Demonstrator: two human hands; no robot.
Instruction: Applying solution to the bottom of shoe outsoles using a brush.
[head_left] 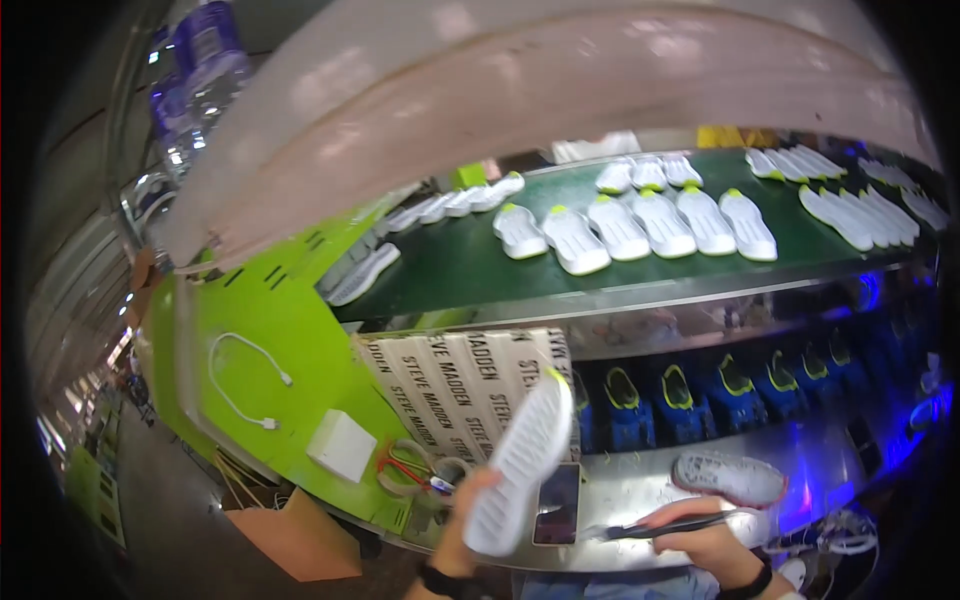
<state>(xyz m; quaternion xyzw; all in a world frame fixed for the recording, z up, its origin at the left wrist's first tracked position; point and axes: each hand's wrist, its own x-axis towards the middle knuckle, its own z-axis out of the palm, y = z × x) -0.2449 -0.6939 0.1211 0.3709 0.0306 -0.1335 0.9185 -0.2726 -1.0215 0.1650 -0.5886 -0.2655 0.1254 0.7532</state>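
A white shoe sole (522, 460) with a yellow-green tip stands tilted up in my left hand (466, 515), which grips its lower left edge. My right hand (695, 540) holds a thin dark brush (632, 531) whose pale tip points left, toward the sole but apart from it. Between sole and brush, a dark-screened phone (557, 508) lies on the metal bench (620, 482). Beyond my right hand rests another pale sole (730, 478) with a reddish rim.
Behind the bench runs a green conveyor (440, 283) carrying rows of white soles (655, 222). Dark blue shoe uppers (676, 390) line a lower shelf under bluish light. A printed carton (440, 380) stands ahead. On the green table are a white box (341, 446), a white cable (245, 340), tape rolls and red-handled scissors (408, 466).
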